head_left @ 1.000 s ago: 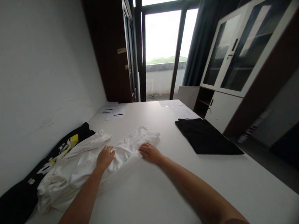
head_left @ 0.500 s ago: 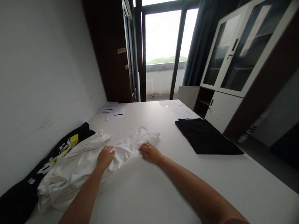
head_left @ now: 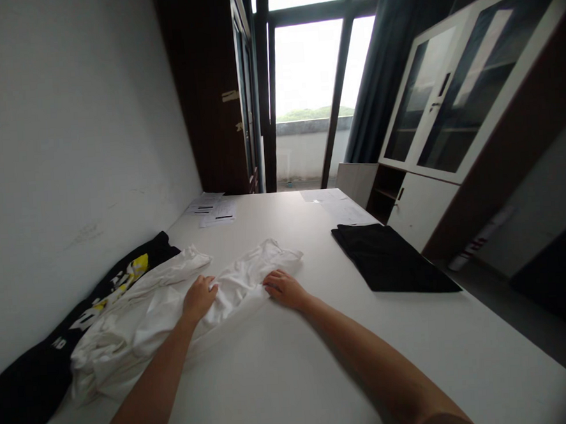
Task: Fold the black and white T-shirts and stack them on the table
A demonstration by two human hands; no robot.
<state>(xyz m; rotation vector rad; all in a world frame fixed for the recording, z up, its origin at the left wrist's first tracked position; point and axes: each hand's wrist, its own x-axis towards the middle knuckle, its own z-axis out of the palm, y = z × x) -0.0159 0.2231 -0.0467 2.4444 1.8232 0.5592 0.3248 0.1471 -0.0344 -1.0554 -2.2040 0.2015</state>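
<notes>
A crumpled white garment (head_left: 159, 312) lies across the left and middle of the table; its folds hide what kind it is. My left hand (head_left: 201, 298) is on its middle, with curled fingers closed on the fabric. At the garment's right-hand part, my right hand (head_left: 284, 289) holds the near edge between bent fingers and thumb. Both hands stay low, close to the tabletop. Behind the white cloth, along the wall, a black garment (head_left: 31, 371) with yellow and white print is partly covered by it.
A folded black cloth (head_left: 391, 256) lies at the table's right edge. Paper sheets (head_left: 218, 213) are at the far left, more sheets (head_left: 343, 209) at the far right. The white table (head_left: 283, 378) meets a wall (head_left: 78, 154) on the left. A cabinet (head_left: 426, 206) stands beyond the right edge.
</notes>
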